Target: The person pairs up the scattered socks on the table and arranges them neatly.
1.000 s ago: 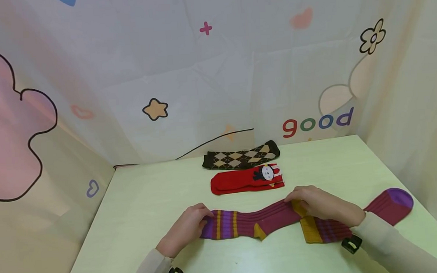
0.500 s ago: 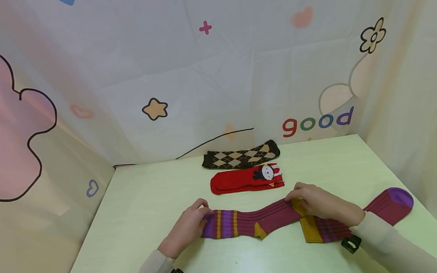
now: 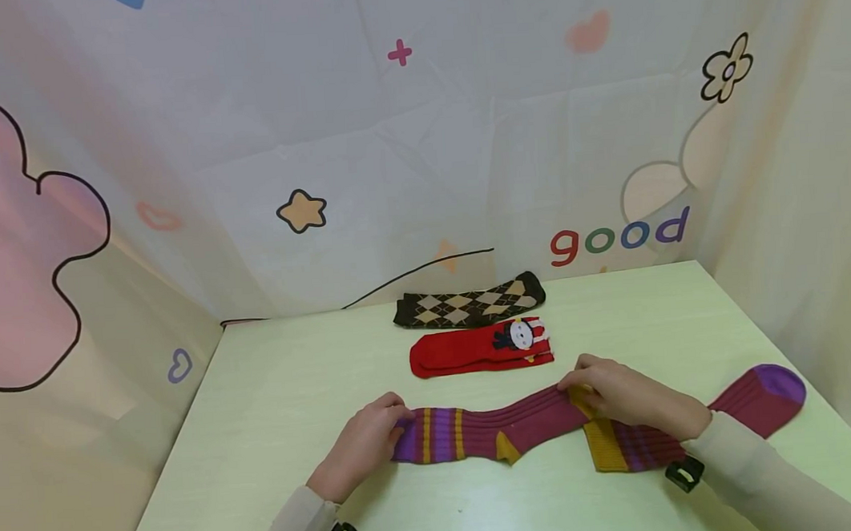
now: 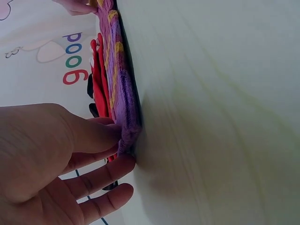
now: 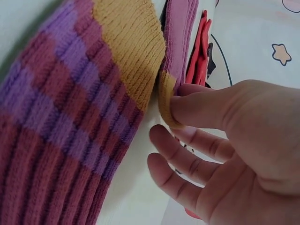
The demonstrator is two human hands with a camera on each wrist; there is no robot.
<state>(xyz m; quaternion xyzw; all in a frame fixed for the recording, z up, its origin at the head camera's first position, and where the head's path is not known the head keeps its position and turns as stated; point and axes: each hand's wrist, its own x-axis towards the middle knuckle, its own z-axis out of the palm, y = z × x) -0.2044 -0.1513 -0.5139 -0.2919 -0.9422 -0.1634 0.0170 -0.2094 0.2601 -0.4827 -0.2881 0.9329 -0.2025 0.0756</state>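
A magenta ribbed sock [image 3: 538,432] with purple and mustard stripes lies stretched sideways across the table, its mustard heel toward the front. My left hand [image 3: 361,447] pinches its purple end; in the left wrist view the thumb presses on that purple edge [image 4: 127,110] while two fingers stay loose. At the other end my right hand [image 3: 623,395] pinches the mustard tip [image 5: 166,96] between thumb and finger. A second magenta sock [image 3: 754,405], with mustard cuff and purple toe, lies under the right wrist, partly hidden by it.
Behind the held sock lie red socks [image 3: 459,352] with a cartoon face, and beyond them brown argyle socks [image 3: 471,309]. The pale table [image 3: 273,386] meets a printed curtain [image 3: 362,156] at the back and sides.
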